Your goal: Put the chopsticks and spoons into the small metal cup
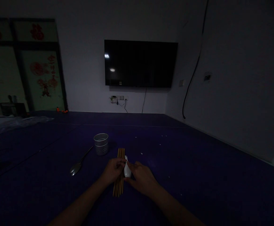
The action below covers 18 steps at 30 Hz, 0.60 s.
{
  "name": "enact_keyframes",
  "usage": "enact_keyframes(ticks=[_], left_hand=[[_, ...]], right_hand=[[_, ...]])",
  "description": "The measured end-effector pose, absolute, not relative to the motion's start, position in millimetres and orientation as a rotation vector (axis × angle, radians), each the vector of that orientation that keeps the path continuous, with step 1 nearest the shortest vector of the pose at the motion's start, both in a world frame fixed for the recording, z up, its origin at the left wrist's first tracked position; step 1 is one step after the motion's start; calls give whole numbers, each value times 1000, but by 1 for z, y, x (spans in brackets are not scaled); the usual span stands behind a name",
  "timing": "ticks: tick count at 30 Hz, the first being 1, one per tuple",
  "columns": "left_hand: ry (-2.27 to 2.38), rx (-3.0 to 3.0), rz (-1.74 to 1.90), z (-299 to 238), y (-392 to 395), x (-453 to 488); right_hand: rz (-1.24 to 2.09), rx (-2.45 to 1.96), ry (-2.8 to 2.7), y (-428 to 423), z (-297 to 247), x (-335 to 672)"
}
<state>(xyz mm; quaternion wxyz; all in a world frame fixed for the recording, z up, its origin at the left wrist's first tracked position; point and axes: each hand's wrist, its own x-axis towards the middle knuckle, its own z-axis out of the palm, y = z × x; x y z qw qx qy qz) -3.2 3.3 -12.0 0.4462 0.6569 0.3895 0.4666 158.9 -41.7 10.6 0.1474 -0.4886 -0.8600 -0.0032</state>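
Observation:
A white soup spoon [127, 172] lies along the right side of a row of several wooden chopsticks [118, 189]. My right hand [142, 177] is closed around the spoon from the right, thumb near its bowl and fingers by its handle. Across the chopsticks reaches my left hand [113, 171], its fingers bent together at the spoon's handle; part of their contact is hidden. Left of the chopsticks stands a silver perforated metal cup [101, 147], upright. Beside it rests a large metal spoon [76, 168], handle pointing toward the cup.
The dark blue surface [174, 157] carries a few small white scraps. Clear plastic wrapping [17, 124] lies at the far left, and small orange items [64, 111] sit by the wall. A television [141, 63] hangs ahead; a black cable [193, 73] runs down the right wall.

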Motion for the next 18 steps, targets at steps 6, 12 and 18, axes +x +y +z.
enact_keyframes(ticks=[6,12,18], left_hand=[[1008,1785,1133,-9,-1,-3],[1082,1930,1126,-5,-5,-4],[1115,2020,1130,-4,-7,-4]], right_hand=[[-8,-1420,-2450,-43,10,159],[35,-1414,-2443,-40,8,160],[42,-1407,-2425,-40,8,159]])
